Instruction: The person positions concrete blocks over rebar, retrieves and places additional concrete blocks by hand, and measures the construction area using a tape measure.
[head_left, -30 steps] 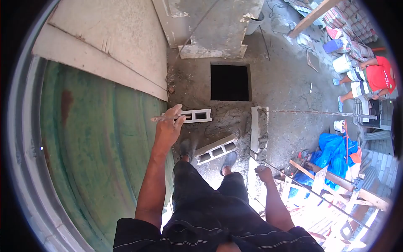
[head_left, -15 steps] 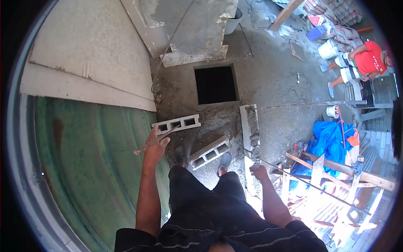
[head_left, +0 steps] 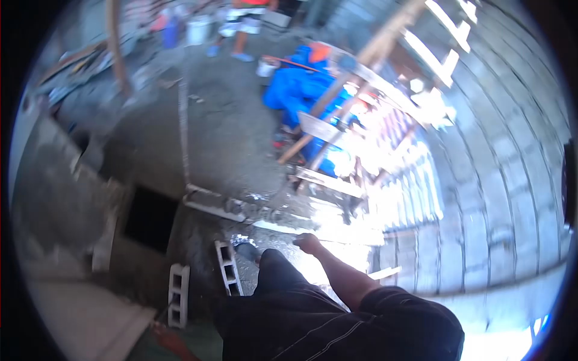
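Note:
Low in the view, my left hand [head_left: 168, 338] is dim and smeared; its fingers and anything in them cannot be made out. It is just below a hollow concrete block [head_left: 179, 296]. Another hollow block [head_left: 229, 269] stands by my foot [head_left: 247, 249], between that foot and the first block. My right hand [head_left: 308, 242] is closed, held out over the bright ground beside a pale ledge [head_left: 277, 227]; whatever it may hold is hidden.
A dark square opening [head_left: 151, 219] is in the floor at left. Beyond lie a blue tarp [head_left: 295, 90], wooden planks [head_left: 319, 123] and a white bucket [head_left: 265, 67]. A person [head_left: 241, 27] stands at the top. A block wall [head_left: 494, 174] fills the right.
The view has swung to the right and turned, so the blocks and floor opening now appear lower left. More of the block wall shows. My left hand is near the bottom edge, blurred.

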`<state>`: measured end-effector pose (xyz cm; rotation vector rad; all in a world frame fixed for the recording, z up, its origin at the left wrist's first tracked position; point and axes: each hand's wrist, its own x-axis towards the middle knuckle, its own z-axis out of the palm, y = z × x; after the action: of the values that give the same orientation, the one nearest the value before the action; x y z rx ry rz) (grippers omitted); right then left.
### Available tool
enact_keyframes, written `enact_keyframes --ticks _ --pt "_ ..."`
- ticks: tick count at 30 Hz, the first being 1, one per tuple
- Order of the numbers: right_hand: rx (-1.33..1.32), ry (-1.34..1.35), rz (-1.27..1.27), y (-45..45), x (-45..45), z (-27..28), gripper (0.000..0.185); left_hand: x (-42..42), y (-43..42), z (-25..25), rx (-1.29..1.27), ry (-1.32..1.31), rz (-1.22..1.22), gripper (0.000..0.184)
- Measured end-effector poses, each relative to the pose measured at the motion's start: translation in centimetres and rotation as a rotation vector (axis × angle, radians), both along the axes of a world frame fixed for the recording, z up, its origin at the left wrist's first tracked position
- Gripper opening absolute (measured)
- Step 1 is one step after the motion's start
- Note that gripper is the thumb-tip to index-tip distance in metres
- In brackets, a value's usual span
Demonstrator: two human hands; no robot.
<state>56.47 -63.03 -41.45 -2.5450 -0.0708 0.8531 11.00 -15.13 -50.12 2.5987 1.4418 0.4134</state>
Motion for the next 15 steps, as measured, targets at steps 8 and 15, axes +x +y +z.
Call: enact_keyframes --ticks 8,15 --pt "-0.017 0.047 -0.939 -28.1 -9.2 9.3 0.042 2.4 0.1 7.7 -0.235 0.045 -0.025 0.033" --pt "0.354 -1.118 -0.827 -32.5 5.3 42.0 0.070 1.6 -0.7 6.9 -0.194 0.009 -0.024 0.032"
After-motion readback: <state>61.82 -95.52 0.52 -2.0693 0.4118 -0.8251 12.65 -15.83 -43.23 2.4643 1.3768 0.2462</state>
